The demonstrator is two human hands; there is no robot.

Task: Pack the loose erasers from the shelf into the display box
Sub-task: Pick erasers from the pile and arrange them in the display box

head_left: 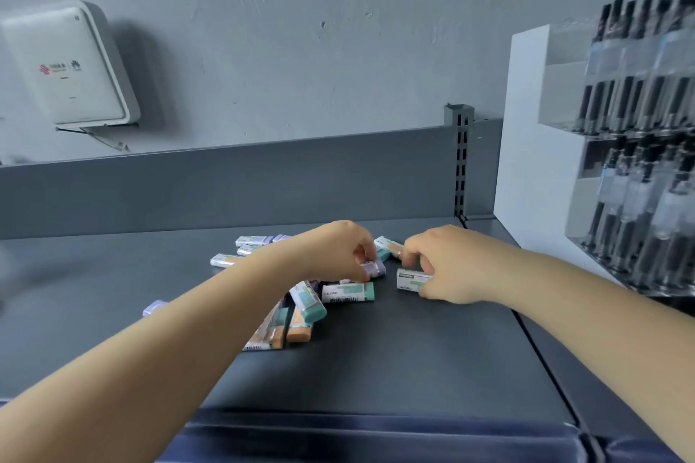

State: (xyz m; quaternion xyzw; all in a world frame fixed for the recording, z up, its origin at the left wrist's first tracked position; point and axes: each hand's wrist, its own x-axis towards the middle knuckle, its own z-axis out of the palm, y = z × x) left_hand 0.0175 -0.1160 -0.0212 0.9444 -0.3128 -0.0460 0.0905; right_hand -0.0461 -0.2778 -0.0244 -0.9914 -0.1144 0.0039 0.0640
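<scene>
Nearest you: dark glossy front edge (376, 432) of the shelf (432, 357), running across the bottom of the view. Both forearms reach over it toward the shelf's rear.

Your left hand (338, 250): fingers curled down, pinching a purple-ended eraser (374, 269) at the top of the loose pile. Your right hand (447, 267): fingers curled round a white-sleeved eraser w/ green print (411, 280), held just above or on the shelf surface; cannot tell which. Hands are near each other, not touching.

Loose erasers, approx. locations:
- Teal-ended eraser (348, 292) lying flat just below left hand.
- Second teal-ended one (310, 301) angled beside it, overlapping the orange-ended erasers (297, 329) under the left forearm.
- Three more (244, 248) in a row behind the left wrist.
- One eraser (389, 246) between the two hands, rear side.
- Single purple one (154, 307) well apart, left of the forearm.

Right side: white display rack (534, 162) holding rows of black pens (639, 105). Rear wall, left: white box unit (67, 64) mounted on it.
</scene>
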